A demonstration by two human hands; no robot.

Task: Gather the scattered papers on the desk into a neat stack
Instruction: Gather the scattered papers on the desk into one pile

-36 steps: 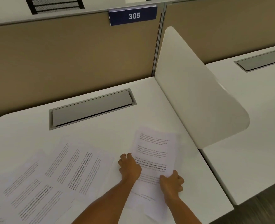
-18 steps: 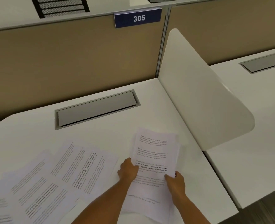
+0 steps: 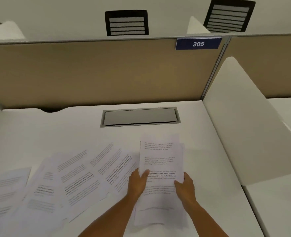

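The left hand (image 3: 138,183) and right hand (image 3: 184,186) now pinch the sides of the small stack (image 3: 161,168), which was flat a moment ago. Its top is lifted off the desk (image 3: 209,168). Loose papers (image 3: 76,175) lie spread out to its left, so many are left to gather.

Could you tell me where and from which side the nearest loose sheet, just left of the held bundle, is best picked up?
Probably by its near right corner, approached from the right, since the sheet lies flat on top of its neighbours there and the left hand is beside it. The right hand could keep the bundle.
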